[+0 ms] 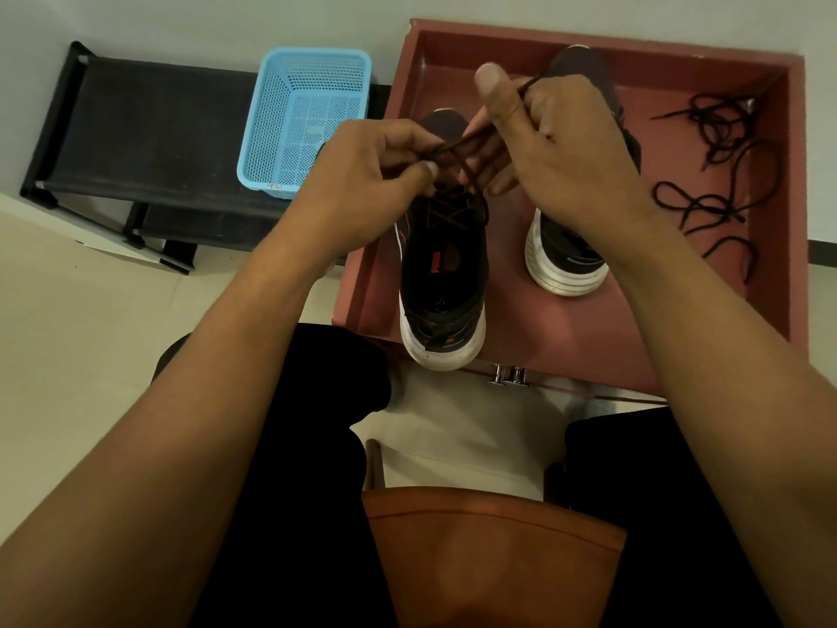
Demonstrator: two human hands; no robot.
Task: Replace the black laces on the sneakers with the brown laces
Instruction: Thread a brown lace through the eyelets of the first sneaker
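Pinching the brown lace [456,145] from either side, the left grip [380,174] and right grip [559,142] hold it taut above the near sneaker [444,283], whose eyelets it crisscrosses. Thin, limp and light, it probably handles best taken near its tip. Beyond, the second sneaker [566,251] and loose black laces [718,206] lie in the red tray [634,45].

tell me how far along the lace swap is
Done: black laces lie loose in the tray. In hand: left hand and right hand pinch the brown lace, already crisscrossed up the near sneaker. Left: finishing it; lacing on the far sneaker is hidden.
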